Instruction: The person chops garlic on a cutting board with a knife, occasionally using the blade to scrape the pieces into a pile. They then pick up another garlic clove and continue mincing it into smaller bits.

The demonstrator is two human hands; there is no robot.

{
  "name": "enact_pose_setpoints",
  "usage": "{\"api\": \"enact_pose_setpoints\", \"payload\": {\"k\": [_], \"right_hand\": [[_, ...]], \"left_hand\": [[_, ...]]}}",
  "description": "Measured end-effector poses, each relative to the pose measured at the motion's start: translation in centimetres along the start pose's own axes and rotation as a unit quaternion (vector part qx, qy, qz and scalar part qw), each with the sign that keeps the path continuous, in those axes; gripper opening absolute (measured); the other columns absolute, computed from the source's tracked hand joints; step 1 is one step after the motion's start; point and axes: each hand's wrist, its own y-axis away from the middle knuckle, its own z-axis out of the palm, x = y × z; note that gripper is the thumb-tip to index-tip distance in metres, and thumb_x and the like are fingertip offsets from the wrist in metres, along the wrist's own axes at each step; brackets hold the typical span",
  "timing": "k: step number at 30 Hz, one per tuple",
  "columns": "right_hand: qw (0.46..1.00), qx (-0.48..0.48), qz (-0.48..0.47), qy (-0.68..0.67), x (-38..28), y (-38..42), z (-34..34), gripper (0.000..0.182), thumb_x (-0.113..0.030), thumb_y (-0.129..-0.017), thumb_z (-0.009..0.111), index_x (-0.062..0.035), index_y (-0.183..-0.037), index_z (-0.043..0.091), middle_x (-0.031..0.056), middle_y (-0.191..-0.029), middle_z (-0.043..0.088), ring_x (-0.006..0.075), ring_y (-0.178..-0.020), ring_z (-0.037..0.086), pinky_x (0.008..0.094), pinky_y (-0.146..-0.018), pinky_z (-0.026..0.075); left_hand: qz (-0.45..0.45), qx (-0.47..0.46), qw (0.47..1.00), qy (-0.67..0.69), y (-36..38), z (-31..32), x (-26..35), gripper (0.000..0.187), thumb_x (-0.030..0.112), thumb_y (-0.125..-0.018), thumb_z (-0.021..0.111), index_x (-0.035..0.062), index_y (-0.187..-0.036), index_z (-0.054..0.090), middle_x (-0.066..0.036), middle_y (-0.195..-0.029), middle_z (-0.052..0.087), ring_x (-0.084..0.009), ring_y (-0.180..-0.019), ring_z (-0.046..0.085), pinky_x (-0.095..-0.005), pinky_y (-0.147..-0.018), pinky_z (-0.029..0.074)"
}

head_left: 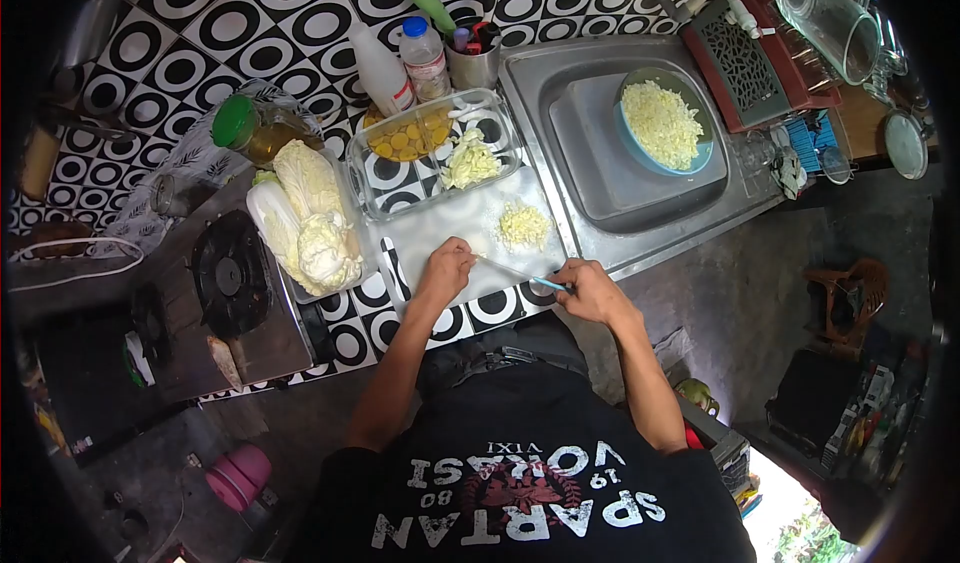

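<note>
My right hand [592, 291] is closed around the blue handle of a knife [512, 270] above the front of a whitish cutting board [425, 245]. The blade points left, its tip at the fingers of my left hand [446, 263]. Those fingers are pinched together; whether they hold the blade tip or a small piece cannot be made out. Behind the blade lies a small heap of finely chopped pale vegetable [523, 226]. At the board's back edge, a clear rectangular container [385, 209] holds larger pale cut pieces [471, 161] at its right end.
Left of the board, a tray holds napa cabbage and cauliflower [328, 248]. Beyond it is a stove [231, 275]. On the right, the sink [575, 178] holds a bowl of chopped vegetable [662, 128]. Bottles [425, 58] and a metal utensil cup [473, 67] stand behind.
</note>
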Motion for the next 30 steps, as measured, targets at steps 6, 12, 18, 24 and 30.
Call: {"api": "enact_pose_setpoints", "payload": {"k": [6,12,18,24,30], "right_hand": [[0.999,0.030,0.024,0.006,-0.3,-0.1,-0.4,0.025,-0.005,-0.072,0.060,0.0006,-0.096,0.067,0.0208,-0.095,0.061,0.0362,-0.093,0.058,0.0393,-0.083,0.046],[1.000,0.018,0.009,-0.016,-0.6,0.2,0.1,0.023,-0.004,-0.072,0.060,0.0001,-0.093,0.067,0.0211,-0.095,0.062,0.0363,-0.091,0.058,0.0390,-0.083,0.046],[0.990,0.141,0.010,-0.018,0.7,0.2,1.7,0.026,-0.005,-0.071,0.061,-0.0004,-0.096,0.066,0.0175,-0.086,0.061,0.0314,-0.079,0.060,0.0368,-0.071,0.047],[0.980,0.176,-0.011,-0.095,0.4,1.8,5.2,0.021,-0.007,-0.075,0.061,0.0002,-0.094,0.065,0.0183,-0.086,0.060,0.0346,-0.082,0.059,0.0390,-0.073,0.047],[0.970,0.204,0.006,-0.133,1.5,2.3,9.1,0.024,-0.006,-0.076,0.060,0.0020,-0.098,0.062,0.0181,-0.086,0.059,0.0339,-0.079,0.060,0.0383,-0.070,0.048]], "left_hand": [[0.022,-0.004,1.000,0.001,0.0,-0.2,0.0,0.010,-0.002,-0.073,0.063,0.0003,-0.082,0.068,-0.011,-0.089,0.058,-0.0261,-0.078,0.060,-0.0320,-0.072,0.049],[0.023,-0.008,1.000,-0.001,0.0,-0.2,0.2,0.012,-0.003,-0.073,0.063,-0.0001,-0.083,0.068,-0.012,-0.090,0.057,-0.0260,-0.079,0.059,-0.0320,-0.072,0.048],[0.044,0.012,0.999,-0.022,0.0,-0.1,0.0,0.012,-0.002,-0.072,0.065,0.0016,-0.083,0.069,-0.010,-0.088,0.058,-0.0238,-0.076,0.061,-0.0304,-0.068,0.049],[-0.044,0.014,0.999,0.010,0.7,-0.1,1.3,0.024,0.001,-0.070,0.067,0.0019,-0.094,0.067,-0.011,-0.090,0.058,-0.0235,-0.072,0.059,-0.0312,-0.069,0.050],[-0.063,0.061,0.996,0.014,1.3,0.1,1.2,0.033,0.000,-0.069,0.067,0.0032,-0.101,0.065,-0.012,-0.089,0.059,-0.0220,-0.070,0.059,-0.0301,-0.067,0.050]]}}
